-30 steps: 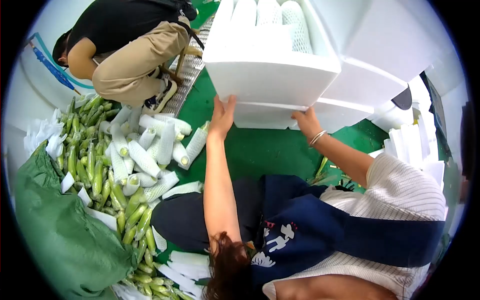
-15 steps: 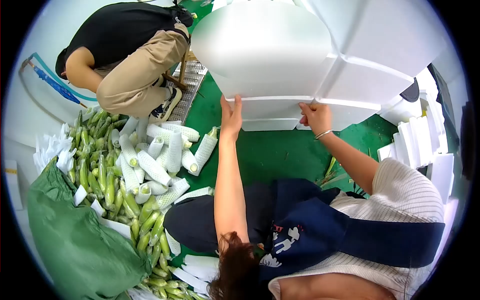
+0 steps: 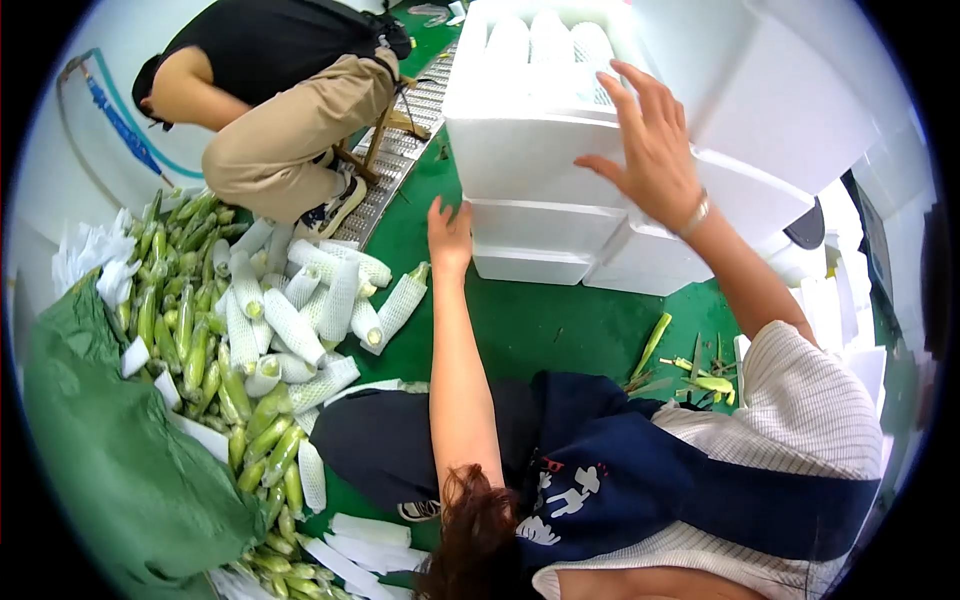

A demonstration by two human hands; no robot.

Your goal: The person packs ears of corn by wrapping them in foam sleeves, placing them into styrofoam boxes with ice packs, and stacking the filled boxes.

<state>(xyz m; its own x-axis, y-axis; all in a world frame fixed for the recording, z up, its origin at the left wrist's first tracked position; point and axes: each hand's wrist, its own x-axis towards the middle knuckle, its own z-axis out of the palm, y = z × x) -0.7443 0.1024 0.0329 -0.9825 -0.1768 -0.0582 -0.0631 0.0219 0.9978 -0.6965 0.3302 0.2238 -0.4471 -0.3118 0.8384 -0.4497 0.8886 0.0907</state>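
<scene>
Fingers spread wide and gripping nothing, the right hand (image 3: pixel 655 150) is raised before an open foam box (image 3: pixel 540 160), while the left hand (image 3: pixel 450 235), fingers loosely parted, stands at the left edge of the lower boxes (image 3: pixel 545 235); from where I stand, I cannot tell whether either touches. The open box sits atop them, probably to save room, and its net-sleeved pieces (image 3: pixel 551 45), wrapped likely for cushioning, lie side by side, long axes pointing away from the worker (image 3: pixel 620 450). The box's own long axis is unclear.
</scene>
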